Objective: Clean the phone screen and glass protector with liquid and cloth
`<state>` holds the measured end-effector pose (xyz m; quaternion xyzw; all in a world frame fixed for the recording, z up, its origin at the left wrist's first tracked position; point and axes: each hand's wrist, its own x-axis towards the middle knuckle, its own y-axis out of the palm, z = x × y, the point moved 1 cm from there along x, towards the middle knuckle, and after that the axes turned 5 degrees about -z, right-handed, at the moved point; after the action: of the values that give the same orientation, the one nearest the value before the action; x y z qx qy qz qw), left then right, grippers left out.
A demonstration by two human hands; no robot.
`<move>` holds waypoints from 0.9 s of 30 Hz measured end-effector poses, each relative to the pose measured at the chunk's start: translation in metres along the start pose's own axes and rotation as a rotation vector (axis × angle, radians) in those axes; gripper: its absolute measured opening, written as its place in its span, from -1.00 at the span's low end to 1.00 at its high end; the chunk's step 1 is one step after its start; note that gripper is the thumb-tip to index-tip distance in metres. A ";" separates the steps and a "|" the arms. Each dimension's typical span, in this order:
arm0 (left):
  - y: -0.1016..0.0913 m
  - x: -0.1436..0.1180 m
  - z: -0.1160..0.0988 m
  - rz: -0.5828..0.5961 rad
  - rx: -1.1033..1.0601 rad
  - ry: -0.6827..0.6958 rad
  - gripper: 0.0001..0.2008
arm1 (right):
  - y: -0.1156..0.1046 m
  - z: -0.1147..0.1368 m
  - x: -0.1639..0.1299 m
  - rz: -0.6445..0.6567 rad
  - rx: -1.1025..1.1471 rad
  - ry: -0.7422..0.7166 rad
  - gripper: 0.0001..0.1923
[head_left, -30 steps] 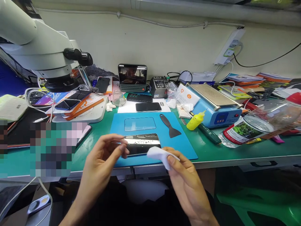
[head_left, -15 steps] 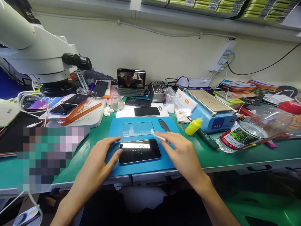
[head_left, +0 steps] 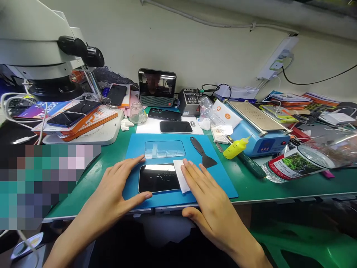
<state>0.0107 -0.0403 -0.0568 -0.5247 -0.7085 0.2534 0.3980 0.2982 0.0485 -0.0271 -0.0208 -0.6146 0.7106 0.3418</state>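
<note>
A black phone (head_left: 156, 182) lies screen up on the blue mat (head_left: 228, 186), with droplets scattered over its glass. A folded white wipe (head_left: 180, 176) covers the phone's right end. My right hand (head_left: 208, 197) presses this wipe down with flat, outstretched fingers, its thumb held apart. My left hand (head_left: 119, 186) is open around the phone's left end, the thumb by the lower edge and the fingertips near the upper corner. Just behind the phone lies a clear screen protector (head_left: 165, 149) with a dark border. A black scraper (head_left: 203, 154) rests on the mat to the right.
A second phone (head_left: 176, 127) lies on white paper behind the mat. To the right are a yellow squeeze bottle (head_left: 235, 148), a blue heating plate machine (head_left: 256, 126) and a large clear plastic jar (head_left: 295, 160). A microscope (head_left: 55, 56) overhangs the left side above stacked boxes (head_left: 92, 123).
My right hand has come down onto the phone's right end, and the white wipe now lies flat under its fingers. My left thumb has shifted to the phone's lower edge. The camera view has tilted.
</note>
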 end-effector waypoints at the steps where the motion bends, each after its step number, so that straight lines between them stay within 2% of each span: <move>1: -0.001 0.000 0.001 0.015 0.002 0.011 -0.19 | 0.003 0.001 0.003 0.014 -0.013 0.000 -0.11; 8: -0.002 0.001 0.006 0.051 0.002 0.019 -0.17 | 0.019 0.006 0.015 0.073 -0.086 0.036 -0.15; 16: -0.002 0.002 0.002 0.037 0.018 -0.007 -0.16 | 0.027 0.010 0.018 0.045 -0.120 0.042 -0.09; 27: -0.002 0.003 0.002 0.023 0.002 0.005 -0.15 | 0.024 0.030 -0.002 0.031 -0.139 0.026 0.01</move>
<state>0.0074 -0.0385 -0.0553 -0.5331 -0.7012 0.2575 0.3973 0.2750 0.0218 -0.0416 -0.0631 -0.6575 0.6712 0.3366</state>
